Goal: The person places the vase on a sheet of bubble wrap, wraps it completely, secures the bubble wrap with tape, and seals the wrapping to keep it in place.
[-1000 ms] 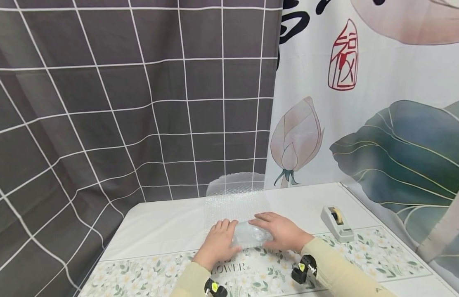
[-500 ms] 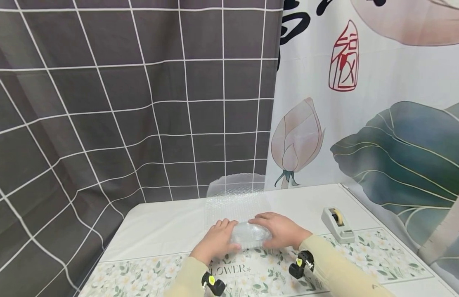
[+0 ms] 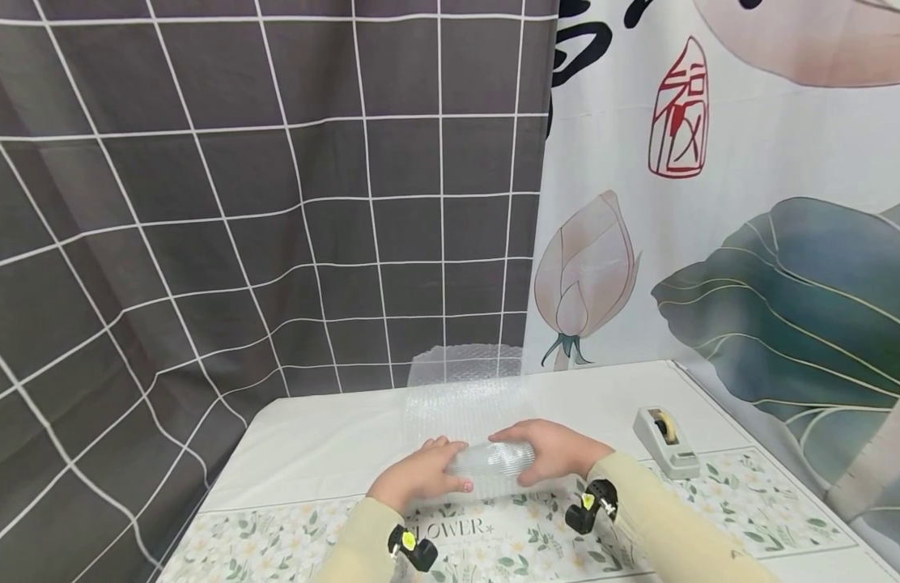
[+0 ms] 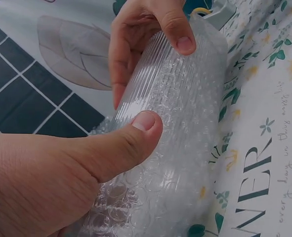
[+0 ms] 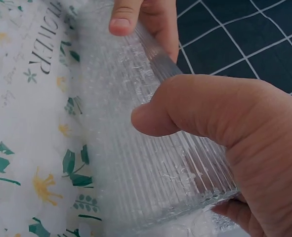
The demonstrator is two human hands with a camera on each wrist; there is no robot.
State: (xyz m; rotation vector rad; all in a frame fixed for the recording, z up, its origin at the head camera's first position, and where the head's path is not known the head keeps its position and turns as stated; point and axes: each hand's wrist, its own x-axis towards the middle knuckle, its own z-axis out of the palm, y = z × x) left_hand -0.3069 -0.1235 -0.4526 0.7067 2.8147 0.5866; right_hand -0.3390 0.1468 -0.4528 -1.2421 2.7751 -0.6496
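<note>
Evidently using the counter (image 3: 297, 453) for support, with wrap (image 3: 460, 405) spread toward the back for padding. Pinching with left hand (image 3: 418, 474) and right hand (image 3: 555, 449), between fingers and thumbs, opposite ends of the cylinder (image 3: 497, 459) lying crosswise against the wrap, probably for steadiness. With dispenser (image 3: 666, 443) at right, presumably handy.

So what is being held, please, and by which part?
The left hand and right hand grip a clear ribbed cylinder, partly bubble-wrapped, near its opposite ends.

It looks like a home. A dark checked curtain (image 3: 268, 198) and a flower curtain (image 3: 741, 174) hang by a table (image 3: 315, 441) with a flowery cloth (image 3: 275, 538) on it
</note>
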